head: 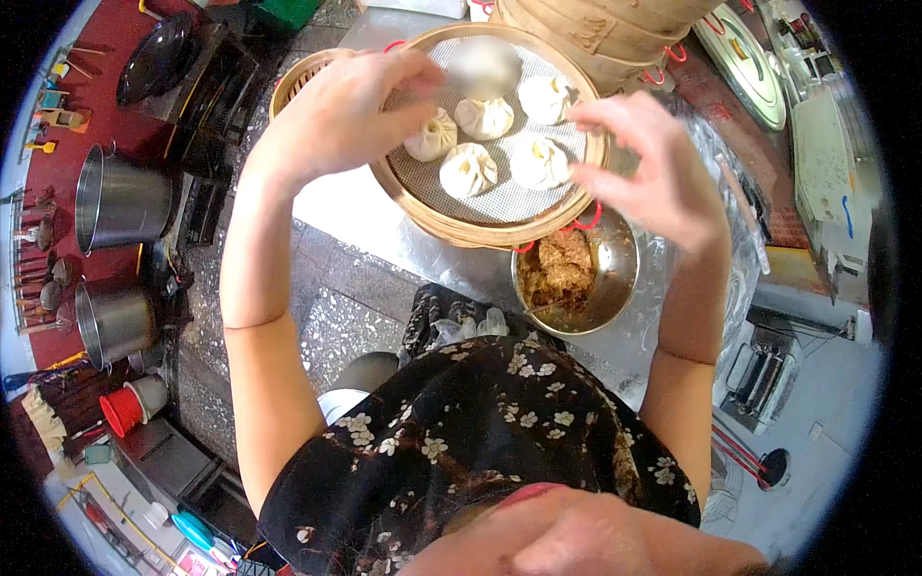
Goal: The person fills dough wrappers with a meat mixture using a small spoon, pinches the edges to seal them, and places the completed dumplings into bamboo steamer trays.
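In front of me a round bamboo steamer [461, 234] lined with a perforated mat [497, 209] holds several pleated buns, one of them [468, 171] near the front. A blurred pale round patch covers the bun at the back. My left hand [360, 108] is over the steamer's left side, thumb and fingers apart beside the left bun [432, 135]. On the right, my right hand [648, 158] hangs by the rim with fingers spread, close to two buns [540, 162]. No object shows in either hand.
A metal bowl of minced filling [565, 270] stands on the metal table [432, 252], just below the steamer. Stacked bamboo steamers [598, 36] rise behind it. Another bamboo basket [306, 75] is at the back left, and a rolling pin [742, 209] lies at the right.
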